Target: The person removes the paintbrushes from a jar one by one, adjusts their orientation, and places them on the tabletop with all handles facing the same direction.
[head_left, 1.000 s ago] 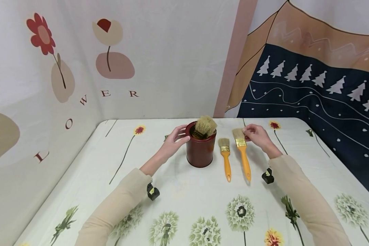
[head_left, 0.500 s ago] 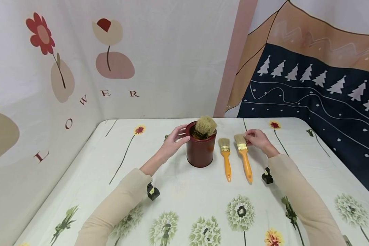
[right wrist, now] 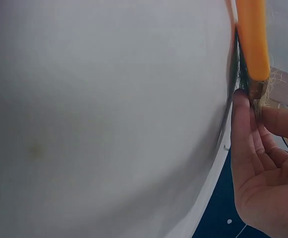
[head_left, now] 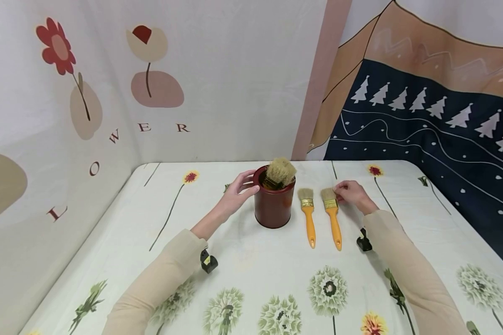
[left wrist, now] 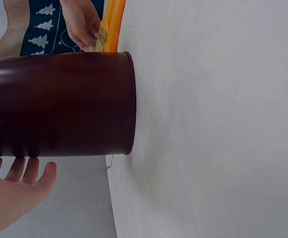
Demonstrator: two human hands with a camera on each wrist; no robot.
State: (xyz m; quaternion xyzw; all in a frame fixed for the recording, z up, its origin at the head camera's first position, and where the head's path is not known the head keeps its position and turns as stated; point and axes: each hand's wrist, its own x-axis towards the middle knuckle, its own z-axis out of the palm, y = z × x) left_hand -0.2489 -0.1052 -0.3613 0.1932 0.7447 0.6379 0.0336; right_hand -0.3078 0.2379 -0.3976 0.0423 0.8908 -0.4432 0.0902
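Observation:
A dark red can (head_left: 272,209) stands upright in the head view, with a paintbrush (head_left: 282,171) in it, pale bristles up. My left hand (head_left: 236,190) touches the can's left side near the rim, its fingertips (left wrist: 32,163) against the wall and not wrapped round it. To the right, a paintbrush with an orange handle (head_left: 335,228) lies bristles away from me. My right hand (head_left: 354,191) pinches its bristles between thumb and fingers, as the right wrist view shows. A second orange-handled paintbrush (head_left: 308,218) lies between it and the can.
A white floral cloth (head_left: 251,260) covers the table. Pale printed fabric (head_left: 234,93) hangs at the back and left, and a dark tree-patterned fabric (head_left: 402,121) hangs at the right. Each wrist carries a small black camera (head_left: 208,262).
My right hand has drawn the right paintbrush slightly toward me and turned it, so its bristles now lie level with the neighbouring brush's. My left hand and the can have stayed put.

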